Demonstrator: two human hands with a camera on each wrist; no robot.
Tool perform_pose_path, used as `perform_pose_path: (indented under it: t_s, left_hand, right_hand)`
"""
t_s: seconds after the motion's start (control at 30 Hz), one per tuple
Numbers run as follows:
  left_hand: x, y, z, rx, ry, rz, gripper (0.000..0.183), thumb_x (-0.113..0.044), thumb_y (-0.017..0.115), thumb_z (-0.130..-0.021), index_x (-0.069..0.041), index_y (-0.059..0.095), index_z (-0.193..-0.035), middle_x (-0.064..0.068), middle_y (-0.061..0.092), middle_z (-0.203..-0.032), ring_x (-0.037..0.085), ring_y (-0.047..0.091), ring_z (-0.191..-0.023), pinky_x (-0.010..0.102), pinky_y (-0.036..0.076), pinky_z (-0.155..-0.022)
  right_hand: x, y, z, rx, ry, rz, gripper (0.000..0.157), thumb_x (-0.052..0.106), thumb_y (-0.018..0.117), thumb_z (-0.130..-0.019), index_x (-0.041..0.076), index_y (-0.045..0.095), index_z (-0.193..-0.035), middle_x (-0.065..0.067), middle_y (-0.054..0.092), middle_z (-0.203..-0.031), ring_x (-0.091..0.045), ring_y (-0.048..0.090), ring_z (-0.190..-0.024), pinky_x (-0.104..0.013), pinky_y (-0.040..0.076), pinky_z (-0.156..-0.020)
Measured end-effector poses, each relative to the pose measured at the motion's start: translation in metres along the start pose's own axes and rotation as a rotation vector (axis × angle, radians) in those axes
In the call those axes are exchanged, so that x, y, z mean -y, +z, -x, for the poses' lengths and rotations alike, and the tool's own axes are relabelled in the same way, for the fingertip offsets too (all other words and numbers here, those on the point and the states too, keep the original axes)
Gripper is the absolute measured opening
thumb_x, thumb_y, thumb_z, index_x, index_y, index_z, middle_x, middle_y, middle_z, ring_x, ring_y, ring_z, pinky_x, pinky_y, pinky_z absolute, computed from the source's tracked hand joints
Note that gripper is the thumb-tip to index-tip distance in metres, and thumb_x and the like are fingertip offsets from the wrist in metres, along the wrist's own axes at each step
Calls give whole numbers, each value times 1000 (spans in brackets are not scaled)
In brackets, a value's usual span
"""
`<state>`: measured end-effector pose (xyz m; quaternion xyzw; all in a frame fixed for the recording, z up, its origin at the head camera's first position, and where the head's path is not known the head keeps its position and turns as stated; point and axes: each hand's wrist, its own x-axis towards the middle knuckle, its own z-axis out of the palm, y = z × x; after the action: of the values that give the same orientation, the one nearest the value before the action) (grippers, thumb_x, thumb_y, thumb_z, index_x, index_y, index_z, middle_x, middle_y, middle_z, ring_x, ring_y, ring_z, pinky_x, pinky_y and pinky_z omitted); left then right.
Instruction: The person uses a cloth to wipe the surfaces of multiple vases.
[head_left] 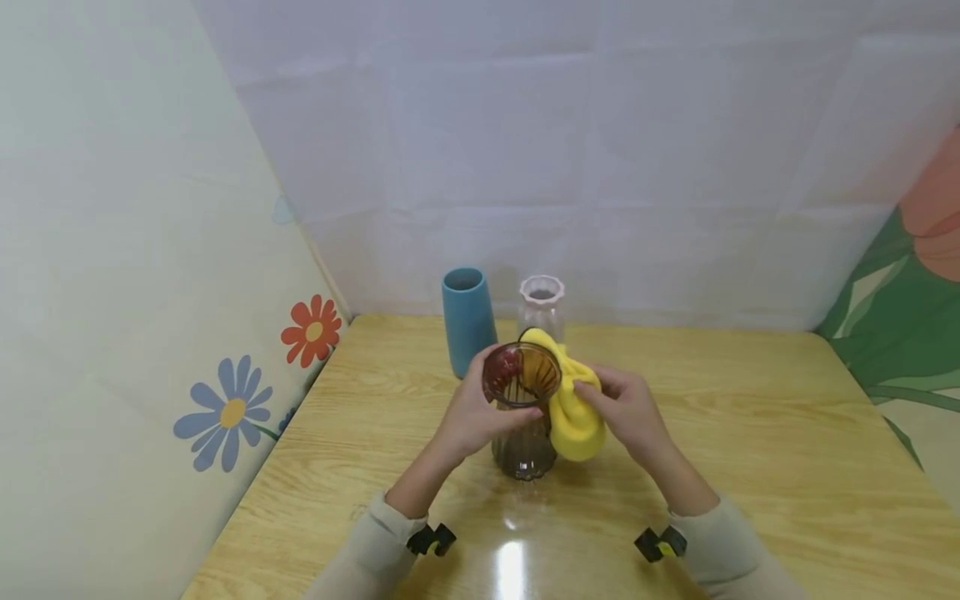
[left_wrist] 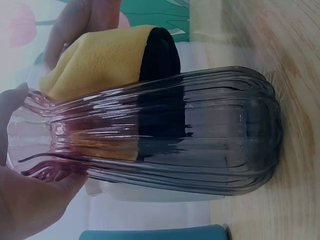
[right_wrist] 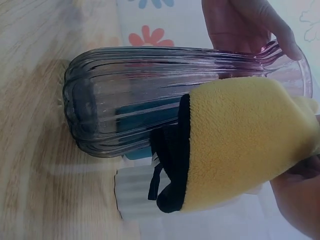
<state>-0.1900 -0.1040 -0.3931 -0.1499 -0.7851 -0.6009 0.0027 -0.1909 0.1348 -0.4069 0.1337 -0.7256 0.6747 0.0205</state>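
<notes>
A ribbed glass vase (head_left: 525, 446), purplish at the neck and smoky grey lower down, stands upright on the table. My left hand (head_left: 480, 408) grips it round the neck, thumb in front. In my right hand (head_left: 626, 412) a yellow cloth (head_left: 576, 421) is pinched and bunched. It lies against the vase's right side, and the right wrist view shows the cloth's fuzzy face (right_wrist: 245, 140) with a black edge (right_wrist: 175, 165). Through the glass in the left wrist view, the cloth's dark part (left_wrist: 162, 117) shows behind the vase (left_wrist: 225, 135).
Behind the left hand stands a blue vase (head_left: 468, 325). A pale vase with a scalloped rim (head_left: 542, 287) is just behind the cloth, partly hidden by it. The wood-grain table (head_left: 750, 433) meets a white sheet (head_left: 675, 167) at the back and a flowered sheet (head_left: 135, 292) on the left.
</notes>
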Motion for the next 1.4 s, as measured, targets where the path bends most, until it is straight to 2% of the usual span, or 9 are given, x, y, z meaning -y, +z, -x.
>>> perform_pose_path:
  t_s: [0.23,0.5,0.67,0.8,1.0,1.1,1.23,1.4]
  left_hand:
    - [4,-7,-3,80,21,63,103,-11,92,-72,-8,30,-154,10,50,-146,28,51,-134,46,45,-110]
    - [7,-13,-5,156,26,106,103,-9,90,-74,-10,28,-155,10,47,-149,28,49,-136,49,43,-111]
    - [12,-17,-7,196,47,125,101,-16,92,-75,-15,30,-155,8,48,-149,27,48,-136,50,42,-112]
    - [16,-20,-10,232,63,162,102,-21,93,-74,-15,31,-155,9,48,-149,28,49,-136,48,42,-112]
    - [21,-24,-15,299,95,211,102,-27,93,-74,-14,33,-154,11,50,-147,29,50,-135,47,42,-113]
    - [23,-26,-18,330,103,219,101,-32,93,-74,-16,34,-154,10,51,-147,28,50,-135,46,42,-113]
    - [25,-29,-20,359,110,233,103,-39,93,-73,-15,34,-154,11,50,-147,28,50,-135,48,41,-113]
    - [24,-30,-23,387,120,243,105,-41,93,-72,-14,34,-154,13,50,-147,29,49,-135,48,41,-113]
  right_hand:
    - [-6,2,6,48,-27,24,31,6,68,-95,-11,66,-121,-27,72,-105,-12,71,-81,-28,60,-74]
    - [-12,7,13,98,-108,92,26,7,69,-95,-7,70,-117,-21,74,-99,-13,69,-74,-30,61,-65]
    - [-15,11,14,91,-181,210,25,4,72,-92,-4,72,-115,-21,75,-104,-11,70,-77,-28,60,-63]
    - [-16,15,16,66,-246,327,25,1,74,-88,-2,74,-113,-19,75,-108,-13,71,-81,-26,60,-63]
    - [-18,16,20,59,-310,419,26,-2,75,-84,0,76,-110,-15,77,-102,-17,72,-81,-24,58,-65]
    - [-20,16,22,66,-326,437,26,-2,74,-84,1,77,-109,-14,77,-101,-17,72,-82,-23,58,-66]
    - [-23,16,23,75,-325,458,26,-2,74,-83,2,77,-109,-15,77,-103,-11,70,-78,-22,56,-62]
    - [-25,16,24,109,-284,473,27,-2,73,-83,1,77,-110,-16,76,-102,-3,55,-63,-20,48,-52]
